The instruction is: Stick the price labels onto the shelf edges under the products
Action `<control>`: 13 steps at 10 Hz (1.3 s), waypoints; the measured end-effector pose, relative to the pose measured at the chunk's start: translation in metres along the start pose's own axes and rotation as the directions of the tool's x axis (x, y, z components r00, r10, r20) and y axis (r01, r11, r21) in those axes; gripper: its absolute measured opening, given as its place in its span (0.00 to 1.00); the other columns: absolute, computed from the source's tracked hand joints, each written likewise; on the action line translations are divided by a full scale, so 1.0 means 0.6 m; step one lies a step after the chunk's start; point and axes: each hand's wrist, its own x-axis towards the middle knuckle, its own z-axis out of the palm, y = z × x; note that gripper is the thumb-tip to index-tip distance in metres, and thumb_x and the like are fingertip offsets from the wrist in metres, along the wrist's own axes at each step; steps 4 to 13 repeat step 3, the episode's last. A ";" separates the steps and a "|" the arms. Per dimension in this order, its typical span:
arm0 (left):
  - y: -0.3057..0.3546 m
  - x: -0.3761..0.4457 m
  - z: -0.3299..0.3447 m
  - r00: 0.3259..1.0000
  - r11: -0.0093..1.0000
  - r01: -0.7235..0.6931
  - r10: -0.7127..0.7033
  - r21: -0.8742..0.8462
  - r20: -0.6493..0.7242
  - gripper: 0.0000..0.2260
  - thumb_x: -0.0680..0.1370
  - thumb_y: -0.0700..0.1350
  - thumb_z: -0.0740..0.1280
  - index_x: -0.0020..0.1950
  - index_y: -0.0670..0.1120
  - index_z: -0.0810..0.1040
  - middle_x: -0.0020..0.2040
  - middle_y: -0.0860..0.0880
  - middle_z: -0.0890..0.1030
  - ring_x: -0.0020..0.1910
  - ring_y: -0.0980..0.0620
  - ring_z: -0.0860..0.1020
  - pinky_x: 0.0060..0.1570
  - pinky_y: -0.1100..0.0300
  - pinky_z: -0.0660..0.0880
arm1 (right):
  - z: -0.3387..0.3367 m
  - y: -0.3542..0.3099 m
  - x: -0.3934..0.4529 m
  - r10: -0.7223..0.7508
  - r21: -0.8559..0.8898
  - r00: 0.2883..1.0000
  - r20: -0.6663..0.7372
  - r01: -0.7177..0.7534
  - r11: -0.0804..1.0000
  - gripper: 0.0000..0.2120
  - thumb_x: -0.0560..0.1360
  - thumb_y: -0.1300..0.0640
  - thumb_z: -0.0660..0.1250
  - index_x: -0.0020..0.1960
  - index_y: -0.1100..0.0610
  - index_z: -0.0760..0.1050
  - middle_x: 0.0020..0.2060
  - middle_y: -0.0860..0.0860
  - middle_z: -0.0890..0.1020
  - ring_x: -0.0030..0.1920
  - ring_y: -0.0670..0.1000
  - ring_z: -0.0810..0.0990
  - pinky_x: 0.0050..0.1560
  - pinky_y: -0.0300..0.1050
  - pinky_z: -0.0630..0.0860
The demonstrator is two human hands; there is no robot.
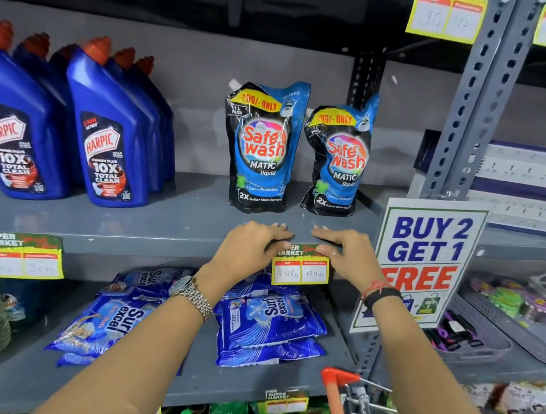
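Both hands (297, 252) pinch "SUPER MARKET" price label (301, 268) under Safe wash pouches (298, 153).

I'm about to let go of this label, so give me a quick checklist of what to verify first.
1. Label under the right product: ok. The price label sits on the shelf edge below the two Safe Wash pouches.
2. Both top corners pressed: ok. Left hand and right hand each press the top strip.
3. Label level: ok, it hangs roughly straight.
4. Prices readable: ok, both handwritten boxes are uncovered.
5. Adhesive fully stuck: cannot tell, the hands cover the strip.
6. Clear of the Buy 2 Get 1 Free sign: ok, a gap shows.
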 end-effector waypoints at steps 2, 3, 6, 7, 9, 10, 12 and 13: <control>0.006 0.003 -0.023 0.996 1.000 0.004 -0.002 -0.029 0.088 0.16 0.78 0.49 0.62 0.66 0.51 0.74 0.67 0.50 0.76 0.64 0.49 0.75 0.59 0.53 0.73 | -0.014 -0.007 0.002 0.035 -0.033 0.997 0.065 -0.033 0.999 0.18 0.73 0.69 0.63 0.60 0.56 0.77 0.62 0.52 0.78 0.66 0.50 0.73 0.68 0.42 0.67; 0.010 -0.001 -0.035 0.996 0.996 0.018 -0.010 -0.087 0.087 0.14 0.79 0.45 0.61 0.64 0.47 0.75 0.64 0.46 0.79 0.63 0.47 0.76 0.59 0.53 0.74 | -0.027 -0.024 0.013 0.062 -0.120 0.985 0.162 -0.043 0.992 0.22 0.72 0.73 0.59 0.62 0.58 0.75 0.64 0.54 0.77 0.65 0.51 0.74 0.68 0.41 0.66; 0.010 -0.001 -0.035 0.996 0.996 0.018 -0.010 -0.087 0.087 0.14 0.79 0.45 0.61 0.64 0.47 0.75 0.64 0.46 0.79 0.63 0.47 0.76 0.59 0.53 0.74 | -0.027 -0.024 0.013 0.062 -0.120 0.985 0.162 -0.043 0.992 0.22 0.72 0.73 0.59 0.62 0.58 0.75 0.64 0.54 0.77 0.65 0.51 0.74 0.68 0.41 0.66; 0.010 -0.001 -0.035 0.996 0.996 0.018 -0.010 -0.087 0.087 0.14 0.79 0.45 0.61 0.64 0.47 0.75 0.64 0.46 0.79 0.63 0.47 0.76 0.59 0.53 0.74 | -0.027 -0.024 0.013 0.062 -0.120 0.985 0.162 -0.043 0.992 0.22 0.72 0.73 0.59 0.62 0.58 0.75 0.64 0.54 0.77 0.65 0.51 0.74 0.68 0.41 0.66; 0.010 -0.001 -0.035 0.996 0.996 0.018 -0.010 -0.087 0.087 0.14 0.79 0.45 0.61 0.64 0.47 0.75 0.64 0.46 0.79 0.63 0.47 0.76 0.59 0.53 0.74 | -0.027 -0.024 0.013 0.062 -0.120 0.985 0.162 -0.043 0.992 0.22 0.72 0.73 0.59 0.62 0.58 0.75 0.64 0.54 0.77 0.65 0.51 0.74 0.68 0.41 0.66; 0.010 -0.001 -0.035 0.996 0.996 0.018 -0.010 -0.087 0.087 0.14 0.79 0.45 0.61 0.64 0.47 0.75 0.64 0.46 0.79 0.63 0.47 0.76 0.59 0.53 0.74 | -0.027 -0.024 0.013 0.062 -0.120 0.985 0.162 -0.043 0.992 0.22 0.72 0.73 0.59 0.62 0.58 0.75 0.64 0.54 0.77 0.65 0.51 0.74 0.68 0.41 0.66; 0.010 -0.001 -0.035 0.996 0.996 0.018 -0.010 -0.087 0.087 0.14 0.79 0.45 0.61 0.64 0.47 0.75 0.64 0.46 0.79 0.63 0.47 0.76 0.59 0.53 0.74 | -0.027 -0.024 0.013 0.062 -0.120 0.985 0.162 -0.043 0.992 0.22 0.72 0.73 0.59 0.62 0.58 0.75 0.64 0.54 0.77 0.65 0.51 0.74 0.68 0.41 0.66; 0.010 -0.001 -0.035 0.996 0.996 0.018 -0.010 -0.087 0.087 0.14 0.79 0.45 0.61 0.64 0.47 0.75 0.64 0.46 0.79 0.63 0.47 0.76 0.59 0.53 0.74 | -0.027 -0.024 0.013 0.062 -0.120 0.985 0.162 -0.043 0.992 0.22 0.72 0.73 0.59 0.62 0.58 0.75 0.64 0.54 0.77 0.65 0.51 0.74 0.68 0.41 0.66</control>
